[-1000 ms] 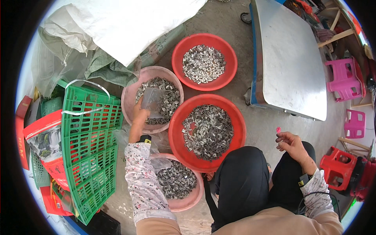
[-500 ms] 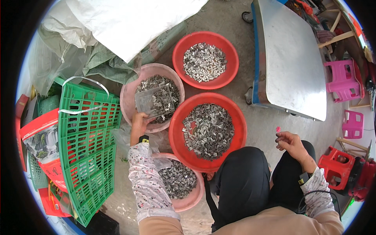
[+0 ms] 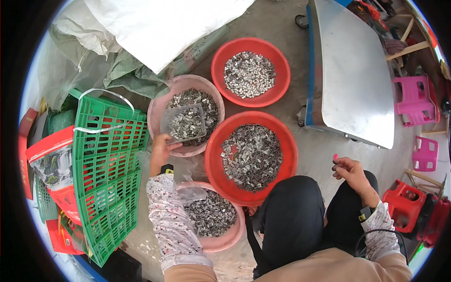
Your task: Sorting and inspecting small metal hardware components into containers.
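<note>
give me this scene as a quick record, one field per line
left hand: grips a clear box over the upper pink basin
box: small silver-grey pieces show in or through it
right hand: fingers curled, small pink thing at the tips, grip unclear
other basins: upper red basin, lower red basin and lower pink basin, all holding similar pieces
left side: green crate, red package
right side: metal-topped cart on wheels, pink stools, red stool

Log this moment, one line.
Left hand: holds clear box of grey pieces; Box: over pink basin; Right hand: holds pink item
</note>
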The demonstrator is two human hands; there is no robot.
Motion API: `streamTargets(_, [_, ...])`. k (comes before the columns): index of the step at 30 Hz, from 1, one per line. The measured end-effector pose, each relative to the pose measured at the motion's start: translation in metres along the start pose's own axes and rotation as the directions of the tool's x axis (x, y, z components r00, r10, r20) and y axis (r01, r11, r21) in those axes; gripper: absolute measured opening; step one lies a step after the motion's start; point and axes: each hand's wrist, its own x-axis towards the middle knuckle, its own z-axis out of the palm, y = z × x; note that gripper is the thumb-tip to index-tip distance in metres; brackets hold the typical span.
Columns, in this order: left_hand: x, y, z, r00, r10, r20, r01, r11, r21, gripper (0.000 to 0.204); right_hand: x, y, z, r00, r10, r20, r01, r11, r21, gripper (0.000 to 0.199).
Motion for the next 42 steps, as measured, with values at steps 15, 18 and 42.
streamTargets(15, [0.014, -0.069, 0.077, 0.959, 0.259, -0.12, 0.021, 0.355, 0.935, 0.061, -0.002, 0.001, -0.006, 0.998, 0.039, -0.044, -0.04, 0.999, -0.032, 0.029])
streamTargets(18, [0.017, -0.05, 0.09, 0.979, 0.18, -0.093, 0.085, 0.055, 0.995, 0.081, -0.005, 0.0, 0.001, 0.999, 0.034, -0.003, -0.034, 0.999, -0.042, 0.029])
streamTargets(42, [0.067, -0.086, 0.056, 0.95, 0.289, 0.115, -0.249, 0.483, 0.84, 0.04, -0.01, -0.014, 0.009, 0.999, 0.027, 0.019, -0.026, 0.998, -0.049, 0.029])
